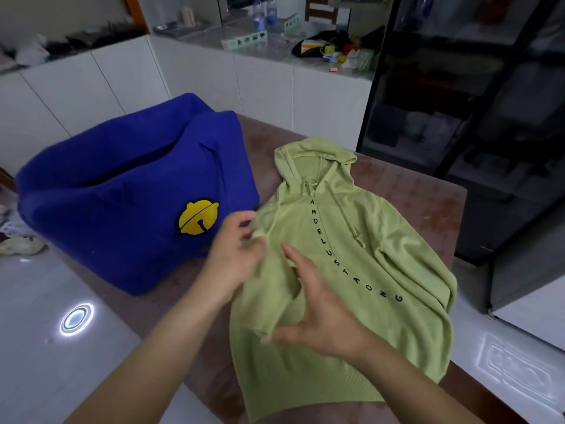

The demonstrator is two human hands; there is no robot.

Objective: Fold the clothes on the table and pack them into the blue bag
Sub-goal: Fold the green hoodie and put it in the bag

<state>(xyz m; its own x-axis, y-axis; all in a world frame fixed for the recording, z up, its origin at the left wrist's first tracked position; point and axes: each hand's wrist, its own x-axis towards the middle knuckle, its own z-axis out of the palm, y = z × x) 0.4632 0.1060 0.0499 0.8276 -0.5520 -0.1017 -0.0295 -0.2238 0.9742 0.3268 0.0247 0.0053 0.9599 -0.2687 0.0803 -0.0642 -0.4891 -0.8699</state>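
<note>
A light green hoodie [360, 264] with black letters down its front lies face up on the brown table [428, 197], hood pointing away from me. Its left sleeve is folded across the chest. My left hand [235, 255] pinches the sleeve near the shoulder seam. My right hand [318, 313] lies over the sleeve's lower part near the cuff, fingers spread and thumb under the fabric edge. The blue bag [122, 191], soft with a yellow bell patch, stands open on the table's left side, touching the hoodie's shoulder.
White cabinets and a cluttered counter [275, 44] run along the back. A dark glass-fronted shelf unit [477, 117] stands to the right. Glossy white floor surrounds the table, with shoes [18, 243] on the floor at left.
</note>
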